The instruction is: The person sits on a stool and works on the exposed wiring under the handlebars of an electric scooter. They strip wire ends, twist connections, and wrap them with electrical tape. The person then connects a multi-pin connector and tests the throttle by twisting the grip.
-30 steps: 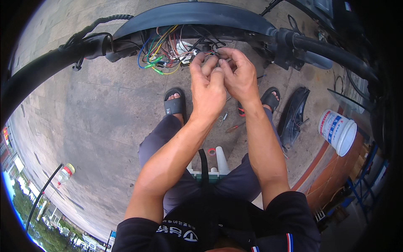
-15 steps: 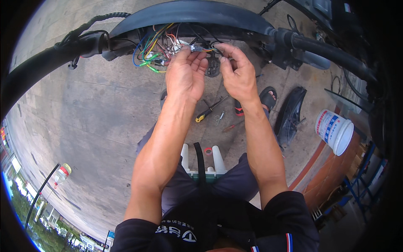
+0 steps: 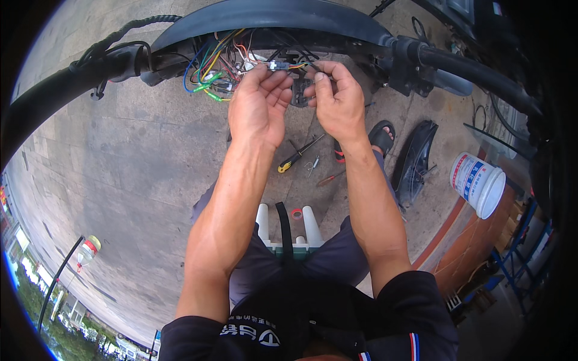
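A small grey-white plug connector (image 3: 279, 65) sits at the fingertips of my left hand (image 3: 259, 108), whose thumb closes on its wire side while the other fingers curl loosely below. From the connector's right end runs a short bunch of thin coloured wires (image 3: 299, 66). My right hand (image 3: 340, 102) pinches these wires between thumb and forefinger, where they meet a dark cable. Left of my hands hangs a tangle of loose wires (image 3: 211, 60) in blue, yellow, green and red, with green-sleeved connectors (image 3: 208, 82) among them. The exact grip of my left fingertips is partly hidden.
A dark curved vehicle body part (image 3: 271, 17) with black tubes spans the far side. On the paving lie a yellow-black screwdriver (image 3: 289, 163), a second screwdriver (image 3: 330, 178) and a black curved cover (image 3: 415, 159). A white bucket (image 3: 481, 186) stands at right.
Both hands have shifted slightly left, with the connector between them. My right thumb has moved up closer to the forefinger on the wires. The whole view has shifted a little.
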{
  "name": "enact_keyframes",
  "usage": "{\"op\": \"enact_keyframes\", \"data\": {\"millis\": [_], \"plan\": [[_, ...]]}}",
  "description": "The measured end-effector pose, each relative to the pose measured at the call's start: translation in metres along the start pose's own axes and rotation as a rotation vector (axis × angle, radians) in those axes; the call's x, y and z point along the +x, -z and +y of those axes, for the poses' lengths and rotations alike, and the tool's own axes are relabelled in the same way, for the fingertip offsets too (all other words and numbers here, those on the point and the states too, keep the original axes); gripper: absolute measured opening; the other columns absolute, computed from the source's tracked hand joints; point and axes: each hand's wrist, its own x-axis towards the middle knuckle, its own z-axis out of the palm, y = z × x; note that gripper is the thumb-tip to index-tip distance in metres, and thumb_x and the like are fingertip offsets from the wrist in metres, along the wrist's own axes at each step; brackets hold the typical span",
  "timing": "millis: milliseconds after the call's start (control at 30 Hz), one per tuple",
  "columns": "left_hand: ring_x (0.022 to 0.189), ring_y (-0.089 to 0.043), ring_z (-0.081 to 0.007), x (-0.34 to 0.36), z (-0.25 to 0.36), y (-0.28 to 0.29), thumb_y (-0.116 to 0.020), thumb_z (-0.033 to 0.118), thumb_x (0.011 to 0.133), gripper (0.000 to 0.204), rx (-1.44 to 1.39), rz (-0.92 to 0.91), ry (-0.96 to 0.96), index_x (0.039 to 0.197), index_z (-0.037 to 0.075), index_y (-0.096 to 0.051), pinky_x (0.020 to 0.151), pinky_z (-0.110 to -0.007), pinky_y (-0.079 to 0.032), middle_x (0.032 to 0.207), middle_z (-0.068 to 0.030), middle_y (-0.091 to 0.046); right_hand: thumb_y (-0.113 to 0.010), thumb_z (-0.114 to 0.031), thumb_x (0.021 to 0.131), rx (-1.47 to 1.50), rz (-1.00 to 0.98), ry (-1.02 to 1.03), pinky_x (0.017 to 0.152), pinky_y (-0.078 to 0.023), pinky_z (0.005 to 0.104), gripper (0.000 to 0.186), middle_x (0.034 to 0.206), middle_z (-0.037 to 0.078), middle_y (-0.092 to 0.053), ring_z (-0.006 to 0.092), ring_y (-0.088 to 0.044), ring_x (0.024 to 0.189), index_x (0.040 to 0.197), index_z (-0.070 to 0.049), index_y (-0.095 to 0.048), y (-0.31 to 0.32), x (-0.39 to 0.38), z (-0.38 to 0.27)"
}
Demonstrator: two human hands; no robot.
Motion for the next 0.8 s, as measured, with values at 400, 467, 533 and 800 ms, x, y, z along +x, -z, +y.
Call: {"op": "enact_keyframes", "data": {"millis": [400,467,533,800], "plan": [[0.088,-0.07,-0.0269,-0.0053,0.0033,-0.0025,-0.058,0.02,0.097,0.026,0.073,-0.006,-0.064,0.111,-0.002,-0.056,0.067,-0.032,-0.057,0.099,-0.0184,-0.069,-0.054,-0.006,0.096,0.077,0.018,0.063,0.058,-0.048,0.019,0.022,0.091,0.004,-0.068,0.0039,-0.057,0.066,0.117,-0.004,-0.06,-0.0026,0.0012,0.0021],[0.087,-0.07,-0.0267,-0.0055,0.0031,-0.0032,-0.059,0.02,0.097,0.027,0.076,-0.012,-0.07,0.111,-0.002,-0.056,0.067,-0.032,-0.057,0.099,-0.0183,-0.069,-0.054,-0.006,0.096,0.072,0.023,0.061,0.058,-0.048,0.0189,0.021,0.09,0.004,-0.068,0.004,-0.057,0.066,0.116,-0.004,-0.061,-0.0024,0.001,0.0018],[0.088,-0.07,-0.0274,-0.0057,0.0033,-0.0032,-0.06,0.019,0.096,0.025,0.072,-0.018,-0.07,0.111,-0.001,-0.056,0.068,-0.033,-0.058,0.1,-0.0185,-0.069,-0.054,-0.006,0.096,0.083,0.024,0.051,0.058,-0.048,0.0188,0.021,0.089,0.005,-0.068,0.0041,-0.057,0.065,0.116,-0.003,-0.061,-0.0027,0.0011,0.0015],[0.094,-0.07,-0.0293,-0.0069,0.0055,-0.0019,-0.063,0.01,0.092,0.016,0.084,-0.047,-0.073,0.105,0.0,-0.06,0.075,-0.034,-0.06,0.104,-0.0187,-0.069,-0.055,-0.006,0.095,0.079,0.021,0.039,0.057,-0.047,0.0195,0.02,0.087,0.004,-0.067,0.0045,-0.055,0.063,0.115,-0.001,-0.061,-0.0027,0.0029,0.0003]]}}
